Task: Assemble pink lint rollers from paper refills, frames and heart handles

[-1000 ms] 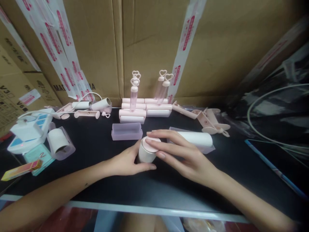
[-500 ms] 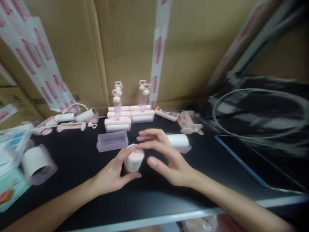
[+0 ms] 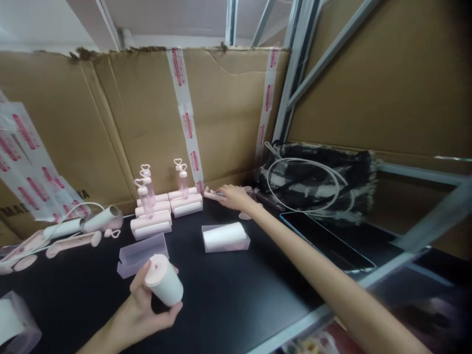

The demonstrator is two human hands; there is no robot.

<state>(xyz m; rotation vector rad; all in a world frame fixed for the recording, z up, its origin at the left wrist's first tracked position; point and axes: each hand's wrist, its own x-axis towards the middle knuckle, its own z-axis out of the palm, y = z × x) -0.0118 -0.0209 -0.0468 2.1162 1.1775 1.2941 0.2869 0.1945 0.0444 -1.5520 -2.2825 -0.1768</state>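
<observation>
Fingers of the left hand (image 3: pixel 142 307) are wrapped round the roll (image 3: pixel 165 285), held tilted over the tabletop (image 3: pixel 236 300). Right hand (image 3: pixel 234 196) is stretched way out onto a pink handle (image 3: pixel 211 193) at the back; can't tell if its fingers have closed. Worry imo: one-handed grip on a smooth roll could slip, and that long forearm might clip the boxed roll (image 3: pixel 225 237) beside it.

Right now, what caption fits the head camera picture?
Left hand holds a white roll; right hand stretches to a pink handle near the cardboard.
</observation>
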